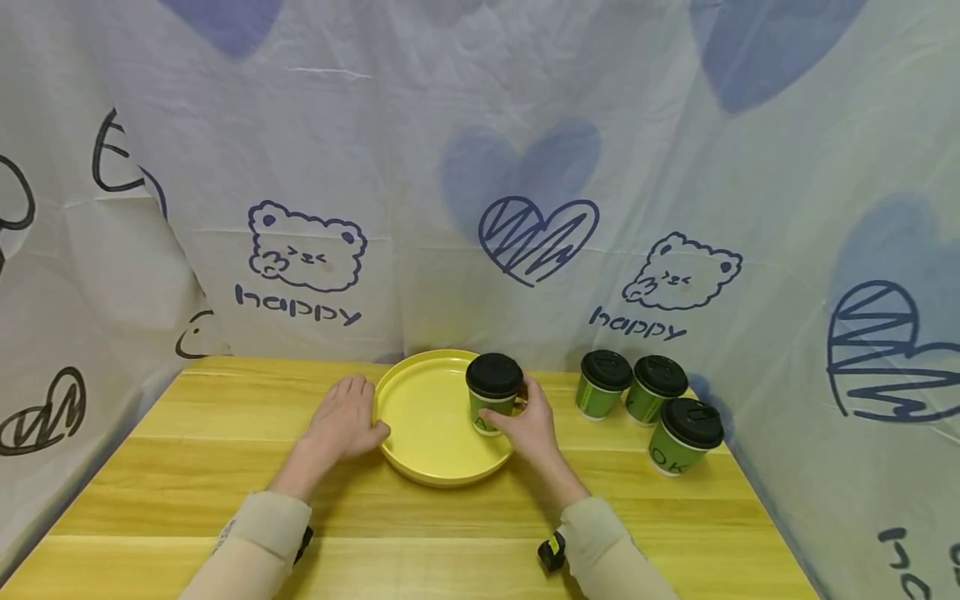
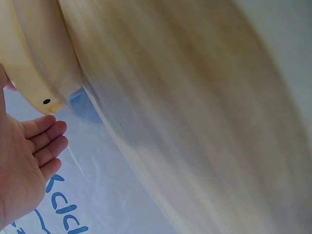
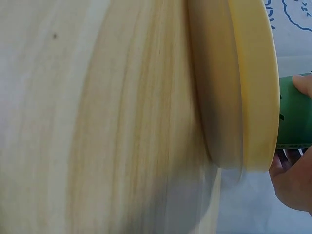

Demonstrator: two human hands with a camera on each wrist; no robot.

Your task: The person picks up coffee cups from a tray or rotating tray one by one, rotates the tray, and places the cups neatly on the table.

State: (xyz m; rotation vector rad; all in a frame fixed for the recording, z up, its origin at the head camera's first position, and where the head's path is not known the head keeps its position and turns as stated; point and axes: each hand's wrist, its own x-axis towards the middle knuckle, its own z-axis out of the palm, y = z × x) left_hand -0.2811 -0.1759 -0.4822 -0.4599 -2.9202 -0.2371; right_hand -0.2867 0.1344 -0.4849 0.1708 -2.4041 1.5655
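Note:
A round yellow tray (image 1: 420,417) with a raised rim lies on the wooden table. My right hand (image 1: 531,421) grips a green paper cup (image 1: 492,408) with a black lid, thumb in front and fingers behind. The cup is upright over the right side of the tray; I cannot tell whether its base touches. In the right wrist view, the green cup (image 3: 295,112) shows beyond the rim. My left hand (image 1: 341,419) is at the tray's left rim, with its thumb toward the inside. Its fingers (image 2: 48,141) look straight and relaxed in the left wrist view.
To the right of the tray stand three more lidded green cups: one at the back left (image 1: 600,385), one behind (image 1: 656,390) and a nearer one marked OK (image 1: 681,437). A printed white cloth (image 1: 420,208) hangs behind and beside the wooden table (image 1: 420,533).

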